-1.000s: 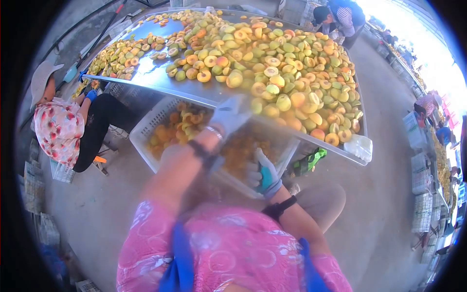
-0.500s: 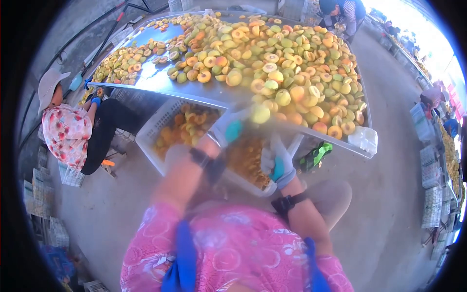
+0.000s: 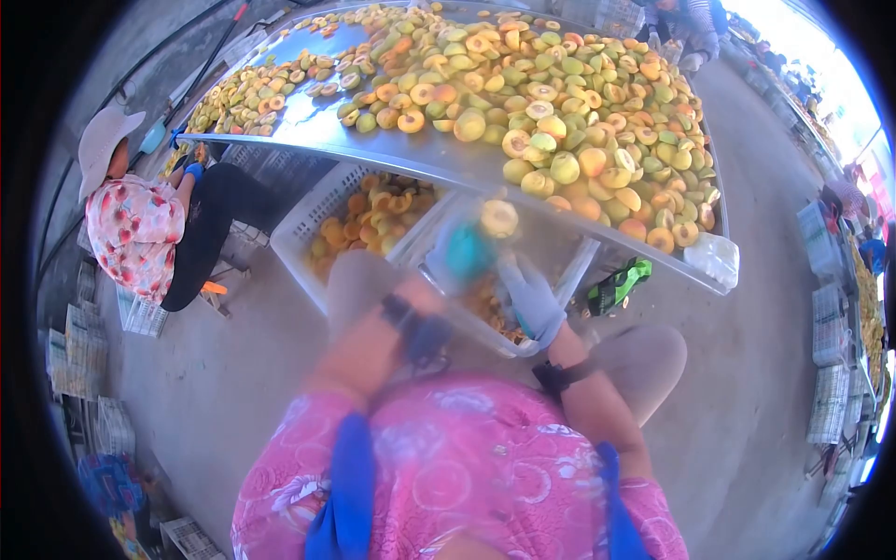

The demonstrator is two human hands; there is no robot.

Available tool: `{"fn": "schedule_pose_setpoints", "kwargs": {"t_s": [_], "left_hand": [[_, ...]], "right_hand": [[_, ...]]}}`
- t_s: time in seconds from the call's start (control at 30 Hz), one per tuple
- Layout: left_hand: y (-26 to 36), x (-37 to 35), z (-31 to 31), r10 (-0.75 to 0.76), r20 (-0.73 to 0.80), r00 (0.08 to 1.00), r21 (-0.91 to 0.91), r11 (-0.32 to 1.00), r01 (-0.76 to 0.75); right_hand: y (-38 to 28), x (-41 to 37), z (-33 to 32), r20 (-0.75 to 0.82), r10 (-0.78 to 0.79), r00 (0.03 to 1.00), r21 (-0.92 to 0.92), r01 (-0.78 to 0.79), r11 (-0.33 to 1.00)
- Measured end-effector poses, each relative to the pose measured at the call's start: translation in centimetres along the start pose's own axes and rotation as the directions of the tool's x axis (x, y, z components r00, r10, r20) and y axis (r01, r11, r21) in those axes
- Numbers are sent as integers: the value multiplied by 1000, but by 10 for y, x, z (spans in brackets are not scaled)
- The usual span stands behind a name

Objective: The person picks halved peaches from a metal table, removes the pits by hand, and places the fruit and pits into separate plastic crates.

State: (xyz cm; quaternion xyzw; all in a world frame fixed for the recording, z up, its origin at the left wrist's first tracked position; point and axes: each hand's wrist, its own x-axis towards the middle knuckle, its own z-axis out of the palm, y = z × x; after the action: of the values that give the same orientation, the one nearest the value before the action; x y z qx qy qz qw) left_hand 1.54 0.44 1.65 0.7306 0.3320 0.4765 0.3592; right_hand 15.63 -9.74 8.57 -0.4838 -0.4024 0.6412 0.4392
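Note:
My left hand (image 3: 464,250), in a white and teal glove and smeared by motion, holds a halved apricot (image 3: 498,218) with its pale cut face showing. Just below and right of this fruit is my right hand (image 3: 530,297), also gloved, its fingers close together and pointing up towards it. What lies between those fingers, if anything, is too blurred to make out. Both hands are over a white crate (image 3: 571,271) with small brown-orange pieces (image 3: 487,303) at its bottom. Beyond them, a metal table (image 3: 308,126) carries a heap of apricot halves (image 3: 551,112).
Left of my hands, another white crate (image 3: 303,219) holds orange fruit halves. A green and black packet (image 3: 619,286) lies on the floor at right. A clear plastic container (image 3: 712,254) sits at the table's corner. A seated co-worker (image 3: 135,215) is at left.
My left hand has moved right and the apricot's cut face now shows. My right hand's fingers have straightened upward, nearer the fruit. The view has shifted slightly.

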Motion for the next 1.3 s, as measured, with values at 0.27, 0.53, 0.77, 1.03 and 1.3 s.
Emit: {"fn": "schedule_pose_setpoints", "kwargs": {"t_s": [0.27,0.53,0.77,1.03,1.3], "left_hand": [[7,-6,-11,46,151,988,625,769,-131],[16,-4,0,-229,-103,968,-290,938,191],[25,-7,17,-445,44,895,-976,170,133],[20,-3,15,-501,155,851,-988,-88,128],[27,1,18,-511,107,853,-994,-30,107]], "right_hand": [[5,8,-5,-12,5,1000,20,-4,1000],[9,14,-9,-60,14,998,22,-13,1000],[-1,13,-6,-53,150,987,91,-145,985],[9,19,-10,-45,99,994,119,-93,989],[8,21,-11,-63,101,993,50,-98,994]]}}
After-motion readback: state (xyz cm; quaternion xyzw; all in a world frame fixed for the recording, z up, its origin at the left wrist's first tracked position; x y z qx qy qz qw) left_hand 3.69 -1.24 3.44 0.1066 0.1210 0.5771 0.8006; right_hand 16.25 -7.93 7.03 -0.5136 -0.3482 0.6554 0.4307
